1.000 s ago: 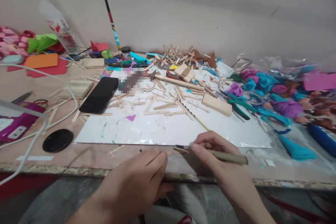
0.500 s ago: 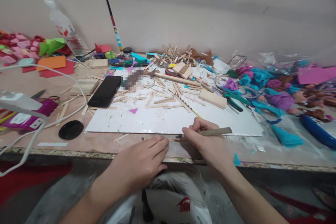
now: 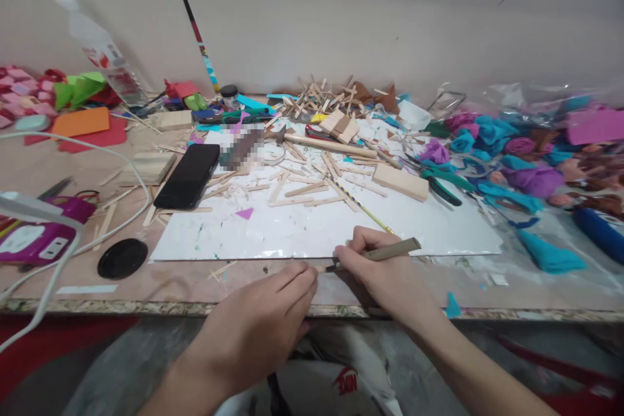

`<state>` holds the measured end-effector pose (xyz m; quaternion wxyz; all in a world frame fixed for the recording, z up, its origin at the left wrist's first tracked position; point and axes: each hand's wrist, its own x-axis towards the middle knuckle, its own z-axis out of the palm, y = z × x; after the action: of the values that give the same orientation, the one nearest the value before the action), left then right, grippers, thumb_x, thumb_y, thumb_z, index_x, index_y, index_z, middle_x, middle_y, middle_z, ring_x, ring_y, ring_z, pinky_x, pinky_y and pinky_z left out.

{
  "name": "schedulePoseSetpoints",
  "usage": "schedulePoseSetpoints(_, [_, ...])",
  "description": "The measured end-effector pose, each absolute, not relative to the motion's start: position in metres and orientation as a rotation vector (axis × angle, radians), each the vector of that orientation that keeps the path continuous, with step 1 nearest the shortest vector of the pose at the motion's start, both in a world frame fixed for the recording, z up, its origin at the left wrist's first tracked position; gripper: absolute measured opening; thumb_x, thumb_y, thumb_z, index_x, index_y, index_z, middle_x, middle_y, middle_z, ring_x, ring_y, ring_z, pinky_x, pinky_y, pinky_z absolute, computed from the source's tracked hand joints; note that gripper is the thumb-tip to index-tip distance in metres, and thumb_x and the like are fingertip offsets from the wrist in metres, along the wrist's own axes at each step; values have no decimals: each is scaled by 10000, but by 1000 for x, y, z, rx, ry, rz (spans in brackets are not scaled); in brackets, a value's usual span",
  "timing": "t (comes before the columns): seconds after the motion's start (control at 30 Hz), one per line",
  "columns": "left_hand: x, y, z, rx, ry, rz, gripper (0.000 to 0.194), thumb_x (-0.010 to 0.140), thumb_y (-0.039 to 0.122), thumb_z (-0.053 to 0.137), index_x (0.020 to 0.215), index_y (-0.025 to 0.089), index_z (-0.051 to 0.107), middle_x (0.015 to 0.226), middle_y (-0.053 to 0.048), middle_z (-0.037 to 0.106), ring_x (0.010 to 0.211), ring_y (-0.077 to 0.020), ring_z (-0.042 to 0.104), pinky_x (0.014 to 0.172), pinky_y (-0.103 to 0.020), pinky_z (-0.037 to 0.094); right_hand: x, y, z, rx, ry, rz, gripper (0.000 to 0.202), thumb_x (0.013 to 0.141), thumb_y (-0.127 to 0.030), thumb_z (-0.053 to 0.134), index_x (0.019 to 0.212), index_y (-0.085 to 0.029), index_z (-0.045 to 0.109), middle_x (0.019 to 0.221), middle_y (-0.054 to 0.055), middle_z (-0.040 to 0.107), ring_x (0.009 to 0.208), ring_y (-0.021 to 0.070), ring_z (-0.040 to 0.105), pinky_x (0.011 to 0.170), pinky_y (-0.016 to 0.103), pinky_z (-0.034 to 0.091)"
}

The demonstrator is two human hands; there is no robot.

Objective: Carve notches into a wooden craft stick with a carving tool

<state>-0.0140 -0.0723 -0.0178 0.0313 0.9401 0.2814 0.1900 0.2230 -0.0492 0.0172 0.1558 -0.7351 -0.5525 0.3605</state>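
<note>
At the front edge of the table, my right hand is closed around a tan-barrelled, pen-shaped tool with a dark tip. Whether it is a pen or a craft knife I cannot tell. Its tip points left and meets the end of a small wooden stick. The fingers of my left hand are pressed together over that stick, so most of it is hidden. Just beyond both hands lies a large white sheet, strewn with wooden sticks.
A phone, a black lid and a purple power strip with white cables lie left. A hammer, a wood block and green-handled pliers lie behind. Felt flowers are heaped right.
The view has shifted slightly, so the table appears lower. The tool's barrel is tilted a little more upright, and less of the stick shows between my hands.
</note>
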Motion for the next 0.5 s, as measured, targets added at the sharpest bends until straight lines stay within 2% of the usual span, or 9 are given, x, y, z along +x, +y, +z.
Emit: schedulePoseSetpoints(0.5, [-12, -73, -15, 2904, 857, 577, 342, 1119, 223, 549, 1424, 75, 592, 1366, -117, 777, 1258, -277, 746, 1071, -383, 655, 222, -50, 18, -2090, -1538, 1079, 409, 1071, -446, 737, 1388, -192, 695, 1403, 109, 702, 1191, 278, 725, 1000, 486, 652])
